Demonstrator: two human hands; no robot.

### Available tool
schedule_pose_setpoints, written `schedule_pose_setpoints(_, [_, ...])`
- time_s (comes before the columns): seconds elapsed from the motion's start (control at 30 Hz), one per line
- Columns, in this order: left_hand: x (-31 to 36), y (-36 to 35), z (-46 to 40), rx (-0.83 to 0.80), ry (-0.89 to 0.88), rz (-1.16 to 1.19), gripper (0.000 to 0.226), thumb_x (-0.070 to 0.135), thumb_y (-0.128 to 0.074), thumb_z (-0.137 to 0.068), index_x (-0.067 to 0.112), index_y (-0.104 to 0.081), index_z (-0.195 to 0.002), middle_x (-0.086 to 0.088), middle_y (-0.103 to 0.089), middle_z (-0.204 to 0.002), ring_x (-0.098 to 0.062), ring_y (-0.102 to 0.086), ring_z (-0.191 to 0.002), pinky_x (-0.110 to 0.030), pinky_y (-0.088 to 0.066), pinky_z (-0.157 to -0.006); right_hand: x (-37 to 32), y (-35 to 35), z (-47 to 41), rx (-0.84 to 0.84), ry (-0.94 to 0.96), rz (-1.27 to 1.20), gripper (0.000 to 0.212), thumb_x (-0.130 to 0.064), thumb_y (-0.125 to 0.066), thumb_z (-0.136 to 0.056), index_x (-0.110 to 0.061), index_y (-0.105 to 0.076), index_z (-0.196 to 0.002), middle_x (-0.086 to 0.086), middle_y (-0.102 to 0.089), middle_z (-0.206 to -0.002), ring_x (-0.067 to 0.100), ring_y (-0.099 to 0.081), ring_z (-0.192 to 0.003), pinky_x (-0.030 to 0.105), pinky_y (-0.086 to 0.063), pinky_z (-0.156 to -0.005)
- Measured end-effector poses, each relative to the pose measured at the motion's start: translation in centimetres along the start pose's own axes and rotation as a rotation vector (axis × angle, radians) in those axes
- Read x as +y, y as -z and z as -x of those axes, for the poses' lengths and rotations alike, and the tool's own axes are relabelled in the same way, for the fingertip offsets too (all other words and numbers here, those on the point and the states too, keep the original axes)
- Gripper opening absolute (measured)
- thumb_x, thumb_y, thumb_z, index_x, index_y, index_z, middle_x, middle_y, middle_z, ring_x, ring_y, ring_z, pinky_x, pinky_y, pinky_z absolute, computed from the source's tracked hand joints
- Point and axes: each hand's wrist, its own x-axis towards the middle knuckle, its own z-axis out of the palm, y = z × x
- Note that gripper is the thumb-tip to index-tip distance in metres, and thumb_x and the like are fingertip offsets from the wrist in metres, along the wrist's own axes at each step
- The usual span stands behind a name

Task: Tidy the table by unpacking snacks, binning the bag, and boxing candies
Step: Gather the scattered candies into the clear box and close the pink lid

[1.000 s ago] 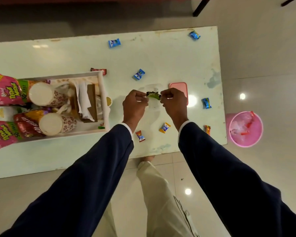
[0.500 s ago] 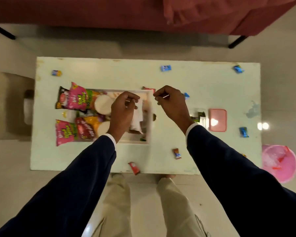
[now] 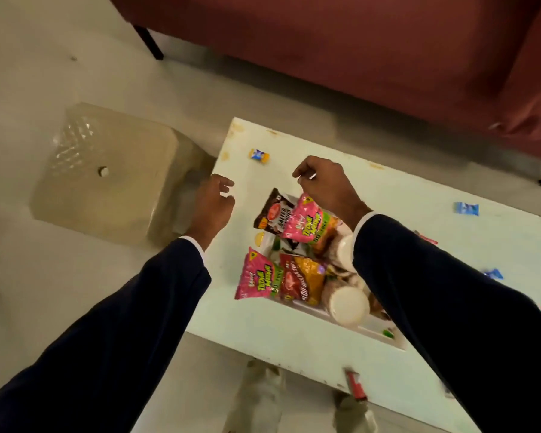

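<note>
Yellow candy (image 3: pixel 259 154) sits near the table (image 3: pixel 263 323) corner, at eleven o'clock from the right hand (image 3: pixel 322 185), fingers curled, grip unclear. Left hand (image 3: pixel 213 204) hangs loosely curled, holding nothing, over the table's edge beside the tray (image 3: pixel 369 331) of snack packets (image 3: pixel 300 221).

Snack packets (image 3: pixel 289 245) and two cups (image 3: pixel 347 304) lie in a tray (image 3: pixel 384 334) on the table (image 3: pixel 256 326), with wrapped candies (image 3: pixel 259 154) scattered around it. A stool (image 3: pixel 113 173) stands left of the table, a sofa (image 3: pixel 356 51) behind it.
</note>
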Motion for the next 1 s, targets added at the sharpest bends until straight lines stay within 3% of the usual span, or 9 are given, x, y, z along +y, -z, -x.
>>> schedule_pose_setpoints(0.07, [-3.0, -0.3, -1.5, -0.185, 0.006, -0.12, 0.047, 0.003, -0.069, -0.089, 0.014, -0.057, -0.133, -0.012, -0.053, -0.136, -0.03, -0.056, -0.121, -0.034, -0.049, -0.091, -0.5, -2.2, -2.9, -0.013, 0.014, 0.107, 0.024, -0.003, -0.054, -0.089, -0.014, -0.07, -0.102, 0.003, -0.07, -0.1, 0.022, -0.065, -0.094, 0.033, -0.052, -0.083])
schedule_pose_setpoints(0.13, [-5.2, -1.0, -1.8, -0.266, -0.142, -0.368, 0.066, 0.012, -0.074, -0.087, 0.02, -0.046, -0.147, -0.011, -0.04, -0.151, -0.033, -0.041, -0.137, -0.04, -0.04, -0.108, -0.5, -3.5, -5.4, -0.057, 0.038, 0.245, 0.028, -0.004, -0.056, -0.088, -0.014, -0.067, -0.111, 0.007, -0.067, -0.109, 0.024, -0.061, -0.104, 0.034, -0.049, -0.089])
schedule_pose_setpoints(0.23, [-8.1, -1.6, -2.0, -0.181, -0.342, -0.554, 0.076, 0.023, -0.077, -0.088, 0.025, -0.039, -0.154, -0.008, -0.036, -0.157, -0.034, -0.036, -0.143, -0.049, -0.037, -0.114, -0.9, -6.2, -8.9, -0.091, 0.057, 0.343, 0.04, -0.009, -0.061, -0.087, -0.017, -0.058, -0.126, 0.009, -0.056, -0.124, 0.025, -0.059, -0.11, 0.033, -0.047, -0.09])
schedule_pose_setpoints(0.37, [-10.1, -1.9, -1.9, -0.149, -0.426, -0.571, 0.074, 0.03, -0.069, -0.095, 0.024, -0.031, -0.159, -0.008, -0.031, -0.163, -0.035, -0.034, -0.146, -0.05, -0.038, -0.116, -1.6, -9.4, -11.5, -0.135, 0.086, 0.499, 0.057, -0.025, -0.069, -0.09, -0.026, -0.046, -0.142, 0.01, -0.043, -0.139, 0.032, -0.053, -0.117, 0.045, -0.053, -0.092])
schedule_pose_setpoints(0.53, [-9.9, -1.5, -1.8, -0.162, -0.443, -0.609, 0.074, 0.036, -0.066, -0.096, 0.025, -0.028, -0.159, -0.007, -0.031, -0.163, -0.032, -0.035, -0.146, -0.047, -0.039, -0.116, -2.4, -11.0, -11.3, -0.088, 0.161, 0.754, 0.03, -0.015, -0.059, -0.093, -0.017, -0.051, -0.122, 0.014, -0.052, -0.12, 0.035, -0.057, -0.104, 0.042, -0.053, -0.074])
schedule_pose_setpoints(0.67, [-9.2, -1.3, -1.7, -0.192, -0.415, -0.623, 0.076, 0.035, -0.068, -0.095, 0.023, -0.029, -0.158, -0.008, -0.032, -0.162, -0.034, -0.035, -0.147, -0.049, -0.039, -0.115, -2.1, -8.4, -9.9, -0.213, 0.033, 0.372, 0.016, -0.012, -0.065, -0.088, -0.008, -0.062, -0.103, 0.009, -0.064, -0.102, 0.026, -0.063, -0.091, 0.037, -0.054, -0.075])
schedule_pose_setpoints(0.73, [-8.7, -1.3, -1.7, -0.209, -0.388, -0.61, 0.075, 0.03, -0.069, -0.093, 0.021, -0.031, -0.157, -0.01, -0.033, -0.161, -0.034, -0.035, -0.146, -0.051, -0.04, -0.114, -1.4, -5.9, -8.5, -0.138, -0.084, 0.046, 0.013, -0.011, -0.061, -0.091, -0.006, -0.063, -0.103, 0.009, -0.068, -0.091, 0.019, -0.066, -0.073, 0.03, -0.058, -0.062])
schedule_pose_setpoints(0.83, [-7.3, -1.4, -1.5, -0.213, -0.324, -0.564, 0.067, 0.027, -0.065, -0.093, 0.018, -0.038, -0.153, -0.011, -0.036, -0.158, -0.036, -0.038, -0.143, -0.054, -0.039, -0.113, 1.1, -0.5, -5.1, 0.035, -0.189, -0.21, 0.015, -0.01, -0.048, -0.094, -0.008, -0.063, -0.092, 0.006, -0.061, -0.072, 0.014, -0.056, -0.054, 0.024, -0.046, -0.045])
schedule_pose_setpoints(1.0, [-3.1, -3.0, 0.4, -0.12, -0.263, -0.296, 0.047, 0.013, -0.057, -0.096, 0.02, -0.052, -0.142, -0.009, -0.05, -0.143, -0.035, -0.05, -0.131, -0.055, -0.04, -0.102, 9.0, 8.0, 2.8, 0.197, -0.571, -0.418, 0.031, -0.014, -0.045, -0.087, -0.017, -0.056, -0.059, -0.004, -0.044, -0.046, 0.013, -0.033, -0.043, 0.017, -0.029, -0.044])
